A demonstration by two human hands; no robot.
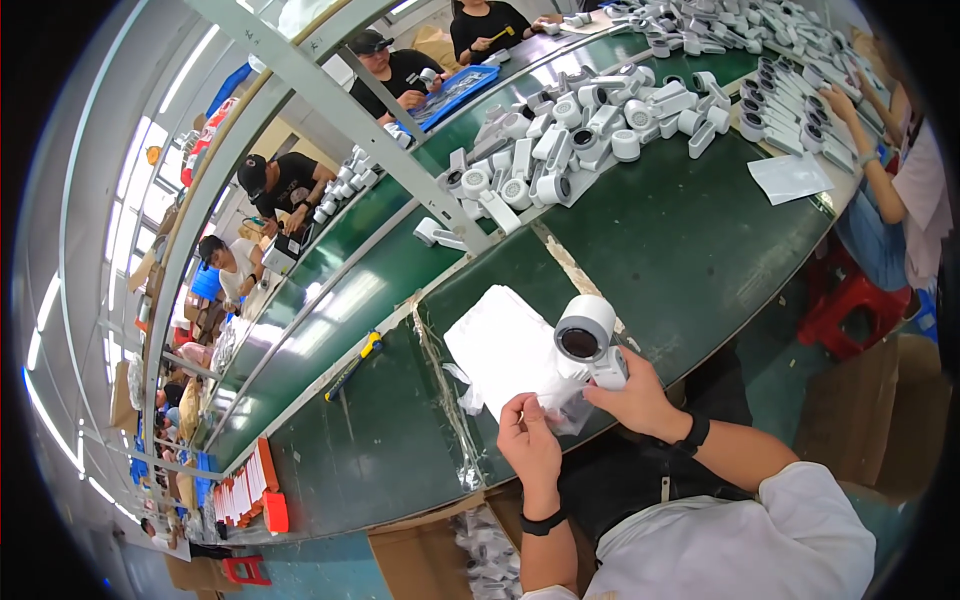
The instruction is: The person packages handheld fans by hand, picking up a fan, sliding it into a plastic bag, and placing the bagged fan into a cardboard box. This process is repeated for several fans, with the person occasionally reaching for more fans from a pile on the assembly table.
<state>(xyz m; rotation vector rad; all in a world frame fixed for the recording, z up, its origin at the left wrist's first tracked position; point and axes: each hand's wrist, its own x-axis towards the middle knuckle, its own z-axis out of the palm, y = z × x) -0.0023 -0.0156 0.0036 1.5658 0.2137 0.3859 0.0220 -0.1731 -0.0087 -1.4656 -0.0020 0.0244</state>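
My right hand [640, 398] is wrapped round the handle of a white and grey handheld device [586, 330], which has a round barrel head with a dark end. Left of it, my left hand [530, 440] is closed in a pinch at the edge of a clear plastic bag [572, 414]. The bag hangs between both hands, by the device's lower end; how far the handle is inside it I cannot tell. Under and beyond the device, a stack of thin white bags or sheets [500, 345] lies on the green table [690, 270].
A large heap of similar devices [600, 120] covers the far table. Rows of them [790, 105] lie at the right, where a person sits. A yellow-black utility knife [355, 365] lies left, beyond it orange-red boxes [250, 485]. Below the table edge stands a carton [430, 550] with bagged items.
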